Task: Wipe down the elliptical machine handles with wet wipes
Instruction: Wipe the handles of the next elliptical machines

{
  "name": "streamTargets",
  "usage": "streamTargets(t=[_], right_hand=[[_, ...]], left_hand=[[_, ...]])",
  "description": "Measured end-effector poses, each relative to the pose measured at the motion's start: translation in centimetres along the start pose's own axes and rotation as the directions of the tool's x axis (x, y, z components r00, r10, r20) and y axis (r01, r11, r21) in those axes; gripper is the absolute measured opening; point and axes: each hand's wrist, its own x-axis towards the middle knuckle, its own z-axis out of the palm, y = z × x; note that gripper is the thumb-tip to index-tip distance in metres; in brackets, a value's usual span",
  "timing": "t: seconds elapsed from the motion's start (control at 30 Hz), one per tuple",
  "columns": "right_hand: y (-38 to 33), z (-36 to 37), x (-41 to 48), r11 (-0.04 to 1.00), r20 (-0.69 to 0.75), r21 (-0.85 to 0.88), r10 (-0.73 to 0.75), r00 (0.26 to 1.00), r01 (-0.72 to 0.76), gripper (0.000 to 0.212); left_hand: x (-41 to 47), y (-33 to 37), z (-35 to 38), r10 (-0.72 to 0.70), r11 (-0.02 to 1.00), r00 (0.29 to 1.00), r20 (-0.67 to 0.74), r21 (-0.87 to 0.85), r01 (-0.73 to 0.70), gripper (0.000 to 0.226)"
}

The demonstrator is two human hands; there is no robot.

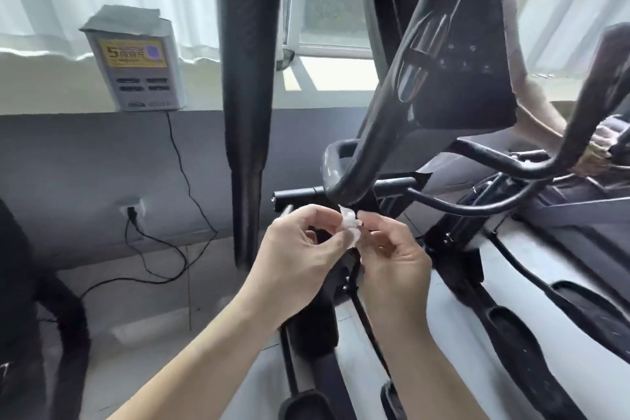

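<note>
Left hand [300,249] and right hand [392,249] both pinch 1 crumpled wet wipe [351,227] at frame center, its long axis near vertical. Black handle [250,78] at 11 o'clock stands upright, taper pointing down.

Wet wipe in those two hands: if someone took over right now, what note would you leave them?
Left hand and right hand both pinch the small bunched wet wipe between their fingers, just below the bend of the curved handle.
The tall straight handle stands to the left.
Done: cannot tell whether any handle is cleaned.
Left: spread the wipe, wipe the handles.
</note>
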Motion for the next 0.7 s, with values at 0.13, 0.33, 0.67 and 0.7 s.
streamTargets(t=[0.13,0.33,0.67,0.7], right_hand=[[-1.3,-0.9,-0.6,0.978,0.019,0.147,0.149,0.989,-0.15,0.015],[-2.6,-2.6,0.4,0.956,0.06,0.227,0.174,0.983,-0.183,0.011],[-0.4,-6.4,6.1,0.847,0.175,0.479,0.162,0.971,-0.228,0.011],[-0.1,-6.7,6.5,0.831,0.202,0.502,0.157,0.967,-0.24,0.012]], left_hand=[[0.3,-0.3,0.0,0.098,0.994,0.995,0.001,0.043,-0.098,0.008],[-0.2,0.6,1.8,0.211,0.969,0.977,0.033,0.127,-0.214,0.015],[0.4,2.4,4.8,0.193,0.959,0.874,-0.447,0.276,-0.071,0.01],[0.3,2.6,5.3,0.204,0.954,0.86,-0.468,0.294,-0.067,0.011]])
